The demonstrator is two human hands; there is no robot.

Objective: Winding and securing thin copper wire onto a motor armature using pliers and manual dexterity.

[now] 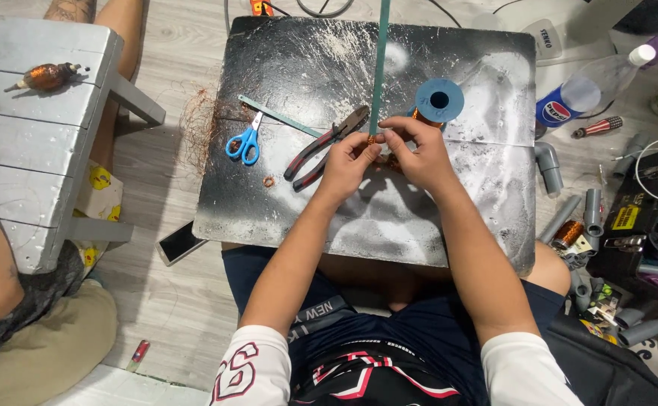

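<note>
Left hand (350, 159): grip pinched on a small copper coil (372, 140), thumb and forefinger closed around it at the fingertips. Right hand (419, 150): grip closed on the same coil from the 3 o'clock side, fingers curled over it. The two hands touch at the fingertips. The coil sits between them, just above the counter (284, 203), near the counter's centre.

A green strip (380, 64) runs from the coil straight toward 12 o'clock and leaves the frame at the top edge. Whether a hand grips it cannot be told.

At 1 o'clock from the hands, just beside the right hand, stands a blue spool (439, 100) with copper wire wound below its flange. At 9 o'clock, just beside the left hand, lie red-and-black pliers (326, 147), jaws pointing toward the coil. Farther toward 9 o'clock lie blue scissors (245, 141), with a second green strip (280, 117) lying at an angle between scissors and pliers. A tangle of loose copper wire (197, 124) hangs over the counter's 9 o'clock edge. A small copper ring (269, 181) lies at 8 o'clock from the pliers.

The counter is a dark board with white paint smears, resting across the person's lap. On the floor at 8 o'clock lies a phone (180, 242). At 3 o'clock, well apart, lie grey pipe fittings (548, 167) and a plastic bottle (592, 92). A grey bench (21, 150) at 9 o'clock carries a copper-wound rotor (48, 76).
</note>
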